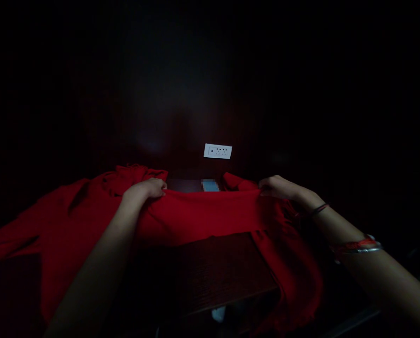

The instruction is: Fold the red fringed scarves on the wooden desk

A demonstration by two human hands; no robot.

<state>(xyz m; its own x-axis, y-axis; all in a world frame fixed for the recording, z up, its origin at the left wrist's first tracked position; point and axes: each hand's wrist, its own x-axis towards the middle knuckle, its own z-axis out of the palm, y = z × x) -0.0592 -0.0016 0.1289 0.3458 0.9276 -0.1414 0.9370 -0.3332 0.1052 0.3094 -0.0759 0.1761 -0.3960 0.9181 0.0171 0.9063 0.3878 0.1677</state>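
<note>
A red scarf [210, 211] with fringed ends is stretched sideways between my two hands, a little above a dark wooden tabletop [231, 267]. My left hand [150, 188] is closed on its upper edge, with more red cloth bunched behind and to the left. On the other side, my right hand [278, 187] pinches the same edge near the right end. Beyond that hand, a length of the scarf hangs down past the table's front edge. The larger red cloth [72, 225] spreads at the left; whether it is one piece with the scarf I cannot tell.
A white socket panel [217, 151] is fixed to the dark wall behind. A pale blue, blurred item [210, 185] lies on the table behind the scarf. Something whitish [218, 313] shows below the front edge. The surroundings are very dark.
</note>
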